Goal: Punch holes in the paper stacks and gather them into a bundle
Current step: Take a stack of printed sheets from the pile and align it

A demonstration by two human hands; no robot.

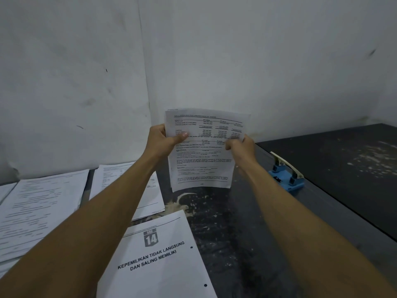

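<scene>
I hold a thin stack of printed paper upright above the dark table, its lower edge resting on or just over the surface. My left hand grips its left edge and my right hand grips its right edge. A blue hole punch with a pale lever stands on the table to the right of the held stack. Near me lies a cover-page stack with a large "14" and two punched holes along its right edge.
Two more paper stacks lie at the left, one at the far left and one behind my left forearm. A raised black surface fills the right side. White walls meet in a corner behind the table.
</scene>
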